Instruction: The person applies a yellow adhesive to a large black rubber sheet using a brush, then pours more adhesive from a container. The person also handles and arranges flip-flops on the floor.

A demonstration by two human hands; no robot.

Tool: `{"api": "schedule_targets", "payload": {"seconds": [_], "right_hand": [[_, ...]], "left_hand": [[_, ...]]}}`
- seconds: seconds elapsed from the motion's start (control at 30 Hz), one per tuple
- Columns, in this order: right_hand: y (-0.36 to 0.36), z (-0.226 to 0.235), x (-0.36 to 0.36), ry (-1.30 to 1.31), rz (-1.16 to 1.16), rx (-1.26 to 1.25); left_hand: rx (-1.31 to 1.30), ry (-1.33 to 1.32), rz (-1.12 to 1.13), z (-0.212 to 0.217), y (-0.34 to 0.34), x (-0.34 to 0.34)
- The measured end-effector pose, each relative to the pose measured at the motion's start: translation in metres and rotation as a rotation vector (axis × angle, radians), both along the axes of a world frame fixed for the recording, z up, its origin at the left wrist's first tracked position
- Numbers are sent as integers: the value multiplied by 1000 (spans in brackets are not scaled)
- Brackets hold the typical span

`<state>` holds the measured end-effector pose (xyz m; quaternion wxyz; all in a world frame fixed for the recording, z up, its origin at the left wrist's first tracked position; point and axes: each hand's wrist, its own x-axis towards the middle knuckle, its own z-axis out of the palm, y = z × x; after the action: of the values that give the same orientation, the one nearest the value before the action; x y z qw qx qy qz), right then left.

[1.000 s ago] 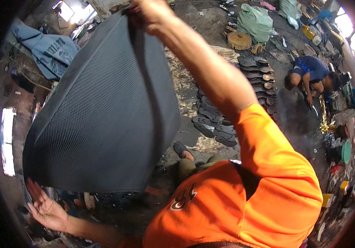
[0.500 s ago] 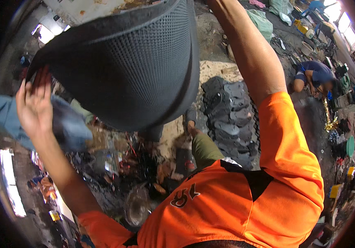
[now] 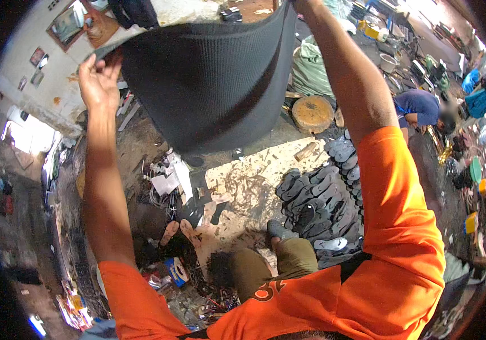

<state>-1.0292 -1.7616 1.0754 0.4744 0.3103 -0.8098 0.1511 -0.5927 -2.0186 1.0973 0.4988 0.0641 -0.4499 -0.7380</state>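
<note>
Both arms raised overhead. Left hand (image 3: 98,79) grips the left edge of a dark ribbed sheet (image 3: 209,85), fingers closed on it. Right hand (image 3: 302,4) is mostly cut off at the top rim where it meets the sheet's right corner; its grip cannot be told. Sheet hangs curved between the 2 hands. Below lies a pile of dark soles (image 3: 322,198); near it, a round wooden block (image 3: 312,113).
</note>
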Motion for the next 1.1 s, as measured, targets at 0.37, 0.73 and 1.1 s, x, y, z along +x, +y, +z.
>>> {"api": "schedule_targets", "payload": {"seconds": [0.37,0.73,1.1], "right_hand": [[2,-205,103,-887,378,-1185],[82,-555,490,-1735,-312,-463],[211,-444,796,-2010,-1264,-343]], "left_hand": [[-20,-301,-65,-219,-174,-72],[-645,-1500,-310,-608,-233,-154],[-758,-2021,17,-665,-357,47]]}}
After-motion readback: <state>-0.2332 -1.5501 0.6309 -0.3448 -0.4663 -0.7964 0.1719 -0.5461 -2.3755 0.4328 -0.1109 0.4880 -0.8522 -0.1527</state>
